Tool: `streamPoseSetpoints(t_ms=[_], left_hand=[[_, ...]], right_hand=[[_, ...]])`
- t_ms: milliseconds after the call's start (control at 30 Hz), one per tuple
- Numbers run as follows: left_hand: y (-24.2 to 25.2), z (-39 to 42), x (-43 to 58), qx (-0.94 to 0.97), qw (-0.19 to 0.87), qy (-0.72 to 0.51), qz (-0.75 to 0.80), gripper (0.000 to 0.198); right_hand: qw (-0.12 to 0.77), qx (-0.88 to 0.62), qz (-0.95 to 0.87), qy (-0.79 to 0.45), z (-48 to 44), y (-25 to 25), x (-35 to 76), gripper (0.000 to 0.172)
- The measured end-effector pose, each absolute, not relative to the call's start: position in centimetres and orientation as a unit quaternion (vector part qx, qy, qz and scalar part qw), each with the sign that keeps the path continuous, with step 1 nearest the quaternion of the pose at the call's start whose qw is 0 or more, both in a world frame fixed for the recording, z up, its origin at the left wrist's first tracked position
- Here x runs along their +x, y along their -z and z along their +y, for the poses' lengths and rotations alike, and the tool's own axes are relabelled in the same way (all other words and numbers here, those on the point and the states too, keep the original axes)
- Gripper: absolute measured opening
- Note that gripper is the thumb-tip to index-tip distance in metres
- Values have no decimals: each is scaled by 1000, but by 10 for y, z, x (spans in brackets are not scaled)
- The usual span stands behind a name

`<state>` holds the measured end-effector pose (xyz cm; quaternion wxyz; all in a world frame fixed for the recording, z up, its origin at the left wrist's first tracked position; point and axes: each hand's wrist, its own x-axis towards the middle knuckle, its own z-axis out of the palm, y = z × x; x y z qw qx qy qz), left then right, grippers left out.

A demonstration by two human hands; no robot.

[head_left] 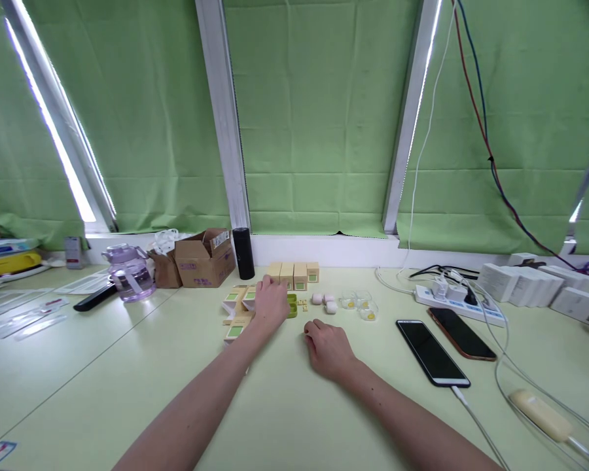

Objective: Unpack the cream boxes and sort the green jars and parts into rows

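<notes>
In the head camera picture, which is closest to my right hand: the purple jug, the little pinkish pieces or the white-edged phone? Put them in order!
Nearest to your right hand first:
1. Little pinkish pieces: just beyond it.
2. White-edged phone: off to its right.
3. Purple jug: far over on the left.

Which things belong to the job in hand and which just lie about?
Apparently in use, near the left hand and right hand:
- small tan boxes
- green tray
- pinkish pieces
- clear containers

Probably just lying about:
- purple jug
- power strip
- black cylinder
</notes>
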<state>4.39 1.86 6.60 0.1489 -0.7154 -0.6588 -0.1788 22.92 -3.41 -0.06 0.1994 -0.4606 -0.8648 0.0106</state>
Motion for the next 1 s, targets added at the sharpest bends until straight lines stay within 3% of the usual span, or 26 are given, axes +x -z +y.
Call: streamPoseSetpoints(t_ms=[233, 733, 1000], left_hand=[[-69, 63, 62, -733, 139, 175, -642, 38], [-65, 156, 96, -769, 68, 97, -629, 76], [-58, 164, 103, -790, 40, 89, -605, 46]], right_hand=[[263, -415, -865, -101, -57, 5, 248, 29], [223, -416, -881, -14, -62, 0, 246, 16], [214, -420, -882, -13, -64, -6, 245, 14]])
